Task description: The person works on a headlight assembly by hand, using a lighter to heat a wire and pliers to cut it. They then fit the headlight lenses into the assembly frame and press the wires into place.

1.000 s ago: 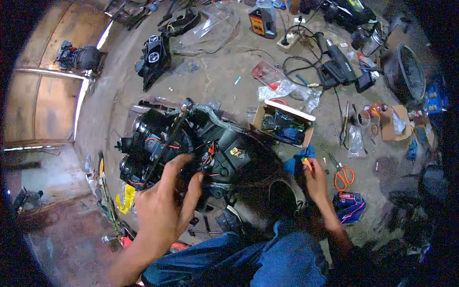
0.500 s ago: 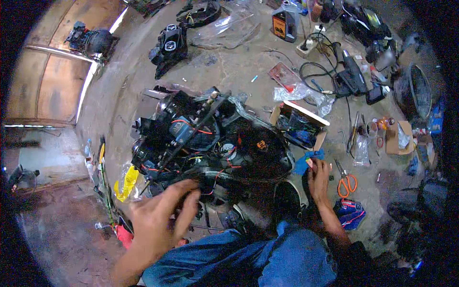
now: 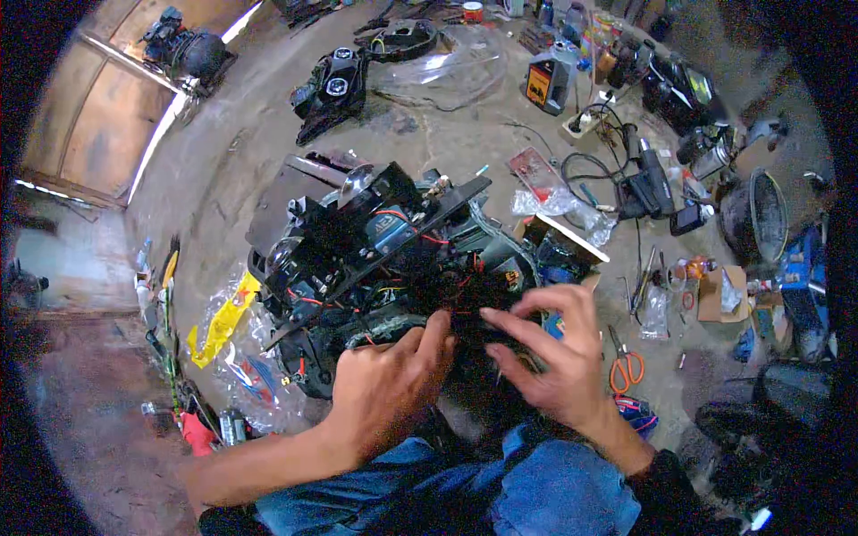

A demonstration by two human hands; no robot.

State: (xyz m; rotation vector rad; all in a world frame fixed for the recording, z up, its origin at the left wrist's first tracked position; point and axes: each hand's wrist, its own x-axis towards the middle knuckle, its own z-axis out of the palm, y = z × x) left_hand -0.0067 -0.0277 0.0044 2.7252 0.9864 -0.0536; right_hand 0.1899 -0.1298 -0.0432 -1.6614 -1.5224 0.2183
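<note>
In front of me lies a black headlight assembly [image 3: 344,246] with round lenses, loose red and yellow wires, and a grey-blue AES box [image 3: 390,230] fixed in it. Over its near edge, my left hand [image 3: 389,375] is closed, thumb and forefinger pinching what looks like a thin red wire [image 3: 465,312]. Facing it, my right hand [image 3: 563,362] has its fingers bent and apart, the tips just right of the left fingertips; nothing shows between them. A blue scrap [image 3: 554,325] peeks out behind the right hand. Dark shadow hides the parts under both hands.
Orange-handled scissors [image 3: 627,371] lie right of my right hand. Beyond them are an open carton [image 3: 572,239], a heat gun [image 3: 645,183] and a power strip [image 3: 585,125]. A yellow packet [image 3: 223,322] lies left. An oil bottle [image 3: 550,82] and another headlight [image 3: 332,94] stand farther back.
My right hand has moved left from the blue scrap to the assembly's near edge. My left hand has moved right and its fingers have closed. The assembly appears turned or tilted.
</note>
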